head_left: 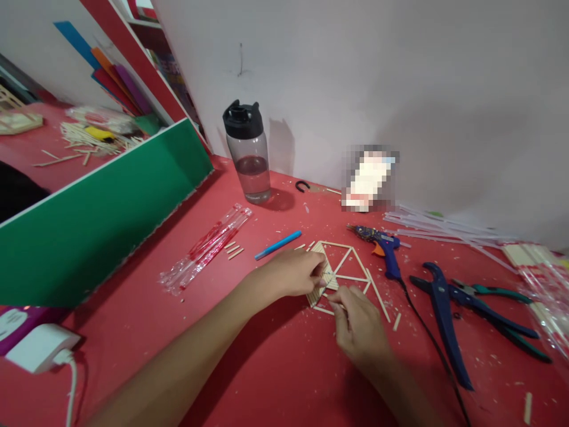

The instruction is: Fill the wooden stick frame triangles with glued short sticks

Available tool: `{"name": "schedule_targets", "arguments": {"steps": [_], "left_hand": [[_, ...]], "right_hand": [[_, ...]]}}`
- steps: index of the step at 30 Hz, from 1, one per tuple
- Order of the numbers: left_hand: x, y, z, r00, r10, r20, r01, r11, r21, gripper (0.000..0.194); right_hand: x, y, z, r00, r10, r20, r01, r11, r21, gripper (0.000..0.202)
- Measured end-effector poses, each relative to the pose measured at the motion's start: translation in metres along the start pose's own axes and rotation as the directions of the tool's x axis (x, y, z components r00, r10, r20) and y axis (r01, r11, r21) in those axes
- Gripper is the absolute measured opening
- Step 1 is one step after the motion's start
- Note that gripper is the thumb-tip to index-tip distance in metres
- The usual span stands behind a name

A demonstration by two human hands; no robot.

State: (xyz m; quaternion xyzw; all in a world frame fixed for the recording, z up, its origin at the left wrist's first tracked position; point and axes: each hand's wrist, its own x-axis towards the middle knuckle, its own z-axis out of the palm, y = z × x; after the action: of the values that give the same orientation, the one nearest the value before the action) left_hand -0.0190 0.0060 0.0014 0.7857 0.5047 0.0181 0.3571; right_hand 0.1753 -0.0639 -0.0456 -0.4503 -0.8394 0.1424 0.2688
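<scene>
A six-sided frame of thin wooden sticks [352,277] lies flat on the red table. Its left part is filled with sticks laid side by side, and a few sticks cross its middle. My left hand [302,271] reaches over that filled part, its fingers curled down onto the frame and holding it. At the near edge, my right hand [361,326] has thumb and fingers pinched together; what is between the fingertips is too small to make out. A blue glue gun [377,242] lies behind and to the right of the frame.
Blue cutters [444,314] and green-handled pliers [493,290] lie right, beside the glue gun's cord. Behind stand a water bottle [249,157] and a blurred phone [370,179]. A blue pen [278,245], plastic wrappers [207,249] and a green divider [111,207] are left.
</scene>
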Motion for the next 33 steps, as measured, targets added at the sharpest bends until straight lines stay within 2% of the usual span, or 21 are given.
{"name": "schedule_targets", "arguments": {"steps": [4, 19, 33], "left_hand": [[-0.0006, 0.0013, -0.0012, 1.0, -0.006, 0.009, 0.006, 1.0, 0.013, 0.011], [-0.0015, 0.001, -0.0015, 1.0, -0.004, 0.02, 0.004, 1.0, 0.006, 0.009], [-0.0021, 0.0046, -0.0037, 1.0, -0.026, 0.016, 0.026, 1.0, 0.013, 0.011]], "right_hand": [[0.0002, 0.0008, 0.0017, 0.999, 0.021, -0.031, -0.021, 1.0, 0.007, 0.016], [0.0002, 0.0007, 0.0005, 0.997, 0.068, 0.032, -0.07, 0.995, 0.073, 0.015], [0.0005, -0.0014, -0.0022, 0.997, 0.047, 0.057, -0.052, 0.995, 0.088, 0.017]]}}
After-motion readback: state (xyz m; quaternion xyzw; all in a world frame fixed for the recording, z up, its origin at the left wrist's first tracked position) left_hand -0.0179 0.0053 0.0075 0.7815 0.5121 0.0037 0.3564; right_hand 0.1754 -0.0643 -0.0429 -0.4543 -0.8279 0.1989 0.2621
